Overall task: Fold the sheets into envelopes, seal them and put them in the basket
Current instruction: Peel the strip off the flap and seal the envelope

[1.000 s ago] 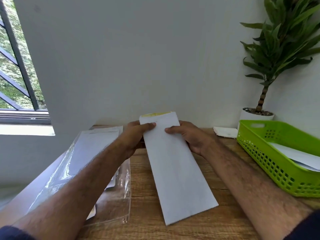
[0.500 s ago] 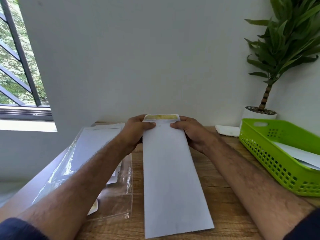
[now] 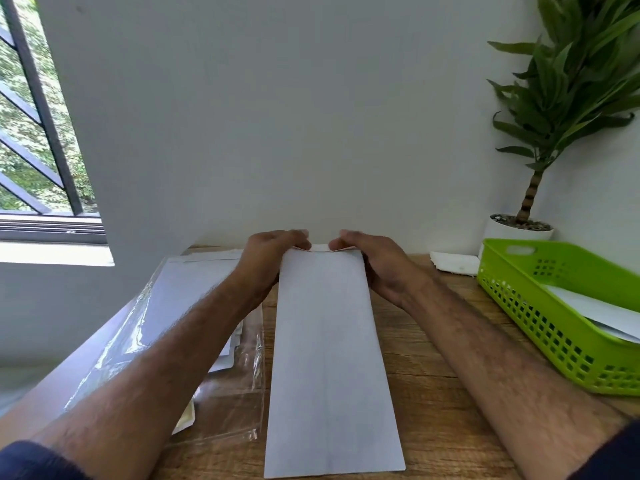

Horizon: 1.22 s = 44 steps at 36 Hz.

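On the wood-grain worktop point(image 3: 433, 393) lies a long white paper envelope point(image 3: 329, 358); left hand point(image 3: 270, 258) and right hand point(image 3: 381, 268) pinch its far flap.

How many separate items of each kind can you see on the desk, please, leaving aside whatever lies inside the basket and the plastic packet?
Envelope: 1, held at its far end by the left hand and right hand
Green basket: 1
Clear plastic packet: 1
Potted plant: 1
White folded paper by the wall: 1
Total: 5
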Each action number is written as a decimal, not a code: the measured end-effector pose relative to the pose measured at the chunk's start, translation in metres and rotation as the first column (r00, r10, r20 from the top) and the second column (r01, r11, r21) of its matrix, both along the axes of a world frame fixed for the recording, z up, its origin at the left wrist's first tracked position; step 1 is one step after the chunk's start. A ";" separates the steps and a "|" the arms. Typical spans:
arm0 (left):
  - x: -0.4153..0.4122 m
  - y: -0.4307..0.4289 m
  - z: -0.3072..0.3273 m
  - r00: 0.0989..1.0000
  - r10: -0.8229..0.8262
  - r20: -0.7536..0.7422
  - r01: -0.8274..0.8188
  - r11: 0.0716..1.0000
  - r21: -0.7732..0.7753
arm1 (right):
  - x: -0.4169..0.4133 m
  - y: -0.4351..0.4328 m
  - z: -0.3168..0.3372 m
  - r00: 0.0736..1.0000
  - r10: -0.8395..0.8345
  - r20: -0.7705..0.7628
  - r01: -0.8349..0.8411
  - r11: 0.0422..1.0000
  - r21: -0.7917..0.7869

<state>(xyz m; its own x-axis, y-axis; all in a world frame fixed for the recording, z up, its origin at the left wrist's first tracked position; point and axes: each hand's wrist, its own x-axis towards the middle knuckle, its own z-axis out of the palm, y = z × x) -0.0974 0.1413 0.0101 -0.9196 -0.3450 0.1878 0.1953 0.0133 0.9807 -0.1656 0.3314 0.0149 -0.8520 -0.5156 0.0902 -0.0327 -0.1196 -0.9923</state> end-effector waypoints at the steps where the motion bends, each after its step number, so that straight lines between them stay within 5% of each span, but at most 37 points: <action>1: 0.000 0.001 -0.001 1.000 0.017 -0.010 -0.017 0.999 -0.035 | 0.000 -0.002 -0.002 0.999 -0.028 -0.030 0.028 1.000 0.001; 17: -0.004 0.007 -0.008 0.997 0.050 -0.062 -0.064 0.965 -0.253 | 0.004 -0.009 -0.004 0.984 -0.158 -0.079 0.160 0.987 0.018; 26: 0.004 -0.004 0.006 0.955 -0.267 0.129 0.275 0.960 -0.048 | -0.010 0.001 -0.002 0.990 -0.109 -0.091 0.114 0.992 0.052; 38: 0.003 -0.005 0.007 0.995 -0.096 -0.001 0.096 0.992 -0.082 | -0.008 0.003 0.000 1.000 0.015 -0.016 -0.014 0.997 0.074; 44: 0.019 0.008 0.022 0.984 -0.175 -0.023 0.175 0.985 -0.003 | 0.001 0.009 0.017 0.991 -0.115 -0.066 0.117 0.993 0.018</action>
